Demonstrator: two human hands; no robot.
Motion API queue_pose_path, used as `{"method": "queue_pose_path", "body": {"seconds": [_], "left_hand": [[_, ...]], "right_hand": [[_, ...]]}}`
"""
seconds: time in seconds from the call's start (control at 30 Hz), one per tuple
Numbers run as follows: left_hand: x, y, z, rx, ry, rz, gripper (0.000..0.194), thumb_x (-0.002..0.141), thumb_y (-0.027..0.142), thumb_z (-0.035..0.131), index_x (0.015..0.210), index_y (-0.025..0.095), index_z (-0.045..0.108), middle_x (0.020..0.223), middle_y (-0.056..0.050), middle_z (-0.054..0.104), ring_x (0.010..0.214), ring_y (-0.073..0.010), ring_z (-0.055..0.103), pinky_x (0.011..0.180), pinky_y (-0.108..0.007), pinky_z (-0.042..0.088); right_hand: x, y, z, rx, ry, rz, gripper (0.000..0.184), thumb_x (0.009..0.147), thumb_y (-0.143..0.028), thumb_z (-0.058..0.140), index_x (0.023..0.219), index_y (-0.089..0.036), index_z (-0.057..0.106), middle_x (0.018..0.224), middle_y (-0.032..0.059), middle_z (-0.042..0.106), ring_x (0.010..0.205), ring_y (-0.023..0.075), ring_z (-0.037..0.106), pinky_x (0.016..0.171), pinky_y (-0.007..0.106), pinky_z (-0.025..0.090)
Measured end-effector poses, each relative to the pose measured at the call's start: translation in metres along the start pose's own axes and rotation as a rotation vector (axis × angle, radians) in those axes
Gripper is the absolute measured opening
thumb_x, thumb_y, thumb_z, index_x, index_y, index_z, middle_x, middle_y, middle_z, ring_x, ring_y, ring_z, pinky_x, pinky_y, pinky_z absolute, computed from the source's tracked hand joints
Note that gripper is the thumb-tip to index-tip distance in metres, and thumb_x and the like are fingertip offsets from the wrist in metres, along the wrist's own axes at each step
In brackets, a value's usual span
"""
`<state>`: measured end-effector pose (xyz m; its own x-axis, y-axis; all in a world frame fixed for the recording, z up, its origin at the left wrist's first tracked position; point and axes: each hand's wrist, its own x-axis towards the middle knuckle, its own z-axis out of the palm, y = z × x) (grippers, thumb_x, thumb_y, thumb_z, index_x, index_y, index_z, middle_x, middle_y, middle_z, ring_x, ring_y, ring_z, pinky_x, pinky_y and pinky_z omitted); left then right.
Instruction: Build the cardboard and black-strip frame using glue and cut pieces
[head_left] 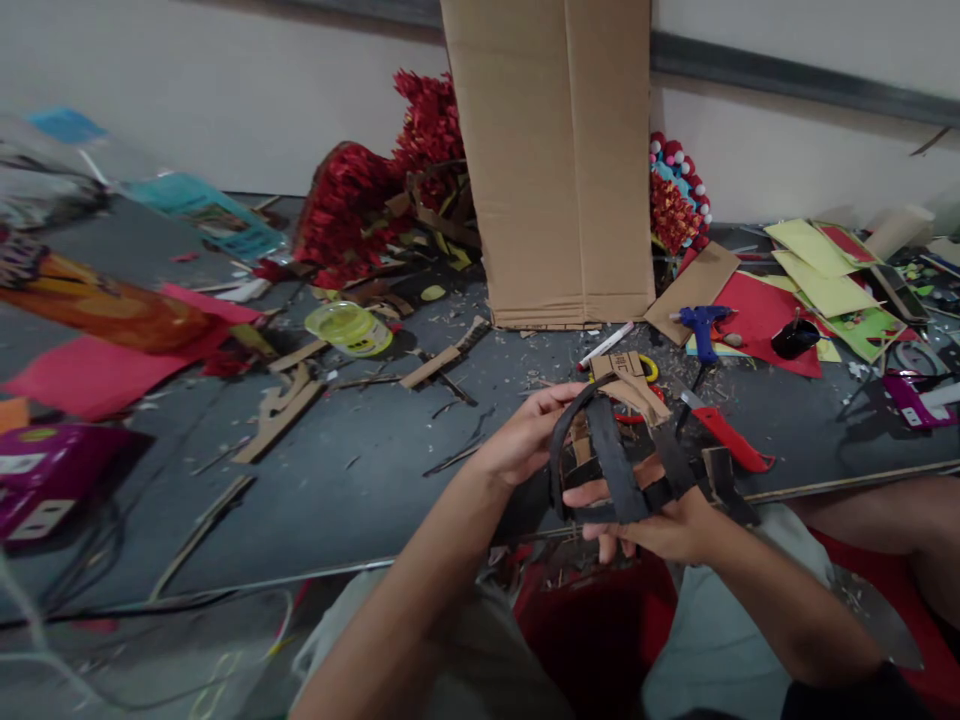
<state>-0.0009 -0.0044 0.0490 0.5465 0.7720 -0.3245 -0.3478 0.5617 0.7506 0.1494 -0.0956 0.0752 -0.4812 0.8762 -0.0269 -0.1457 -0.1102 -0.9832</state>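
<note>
Both my hands hold a cage-like frame of bent cardboard strips [616,460], partly black and partly bare brown, over the table's front edge. At its left side, the fingers of my left hand [531,437] are closed on a curved black strip. From below and the right, my right hand [667,525] grips the frame, with some fingers showing between the strips. Just behind it lie scissors [651,370] with a yellow and red handle, partly covered. A red-handled utility knife [727,437] rests to the right, close to a blue glue gun [703,330].
A tall cardboard sheet [566,170] stands against the wall. Red paper-covered pieces [352,210] lie left of it. A yellow-green tub [349,328], cardboard scraps [281,412] and a purple power strip [56,480] occupy the left. Coloured paper [825,265] and a dark cup [796,338] are at right.
</note>
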Motion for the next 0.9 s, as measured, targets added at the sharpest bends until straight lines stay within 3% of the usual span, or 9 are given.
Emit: {"method": "queue_pose_path", "body": {"seconds": [0.2, 0.37, 0.67, 0.9], "left_hand": [[0.005, -0.005, -0.009, -0.018, -0.052, 0.052, 0.026, 0.053, 0.024, 0.085, 0.072, 0.015, 0.07, 0.059, 0.0, 0.068, 0.051, -0.0101, 0.061, 0.052, -0.016, 0.049], [0.008, -0.009, -0.013, -0.026, -0.017, 0.05, 0.027, 0.055, 0.026, 0.085, 0.076, 0.014, 0.071, 0.07, -0.003, 0.072, 0.062, -0.0121, 0.066, 0.06, -0.017, 0.052], [0.005, 0.004, -0.01, -0.018, 0.035, 0.044, 0.027, 0.049, 0.025, 0.087, 0.067, 0.013, 0.069, 0.059, 0.0, 0.068, 0.052, -0.0107, 0.062, 0.055, -0.019, 0.051], [0.005, 0.01, -0.018, 0.062, 0.116, 0.094, 0.028, 0.055, 0.026, 0.084, 0.074, 0.01, 0.071, 0.058, -0.003, 0.066, 0.049, -0.0092, 0.058, 0.051, -0.018, 0.047]], "right_hand": [[0.0, -0.003, -0.005, 0.18, 0.099, 0.043, 0.04, 0.073, -0.05, 0.069, 0.097, -0.018, 0.074, 0.047, -0.0026, 0.059, 0.034, 0.0041, 0.045, 0.034, 0.015, 0.036], [0.003, -0.008, -0.007, 0.233, 0.151, 0.04, 0.04, 0.069, -0.053, 0.071, 0.09, -0.019, 0.074, 0.043, -0.0029, 0.058, 0.031, 0.0057, 0.046, 0.031, 0.016, 0.036], [0.01, -0.006, -0.015, 0.272, 0.189, 0.075, 0.052, 0.066, -0.054, 0.073, 0.099, -0.015, 0.071, 0.041, -0.0047, 0.057, 0.029, 0.0051, 0.043, 0.028, 0.014, 0.032], [0.018, -0.003, -0.023, 0.292, 0.275, 0.083, 0.058, 0.064, -0.057, 0.073, 0.103, -0.015, 0.066, 0.039, -0.0076, 0.055, 0.027, 0.0038, 0.039, 0.028, 0.014, 0.027]]}}
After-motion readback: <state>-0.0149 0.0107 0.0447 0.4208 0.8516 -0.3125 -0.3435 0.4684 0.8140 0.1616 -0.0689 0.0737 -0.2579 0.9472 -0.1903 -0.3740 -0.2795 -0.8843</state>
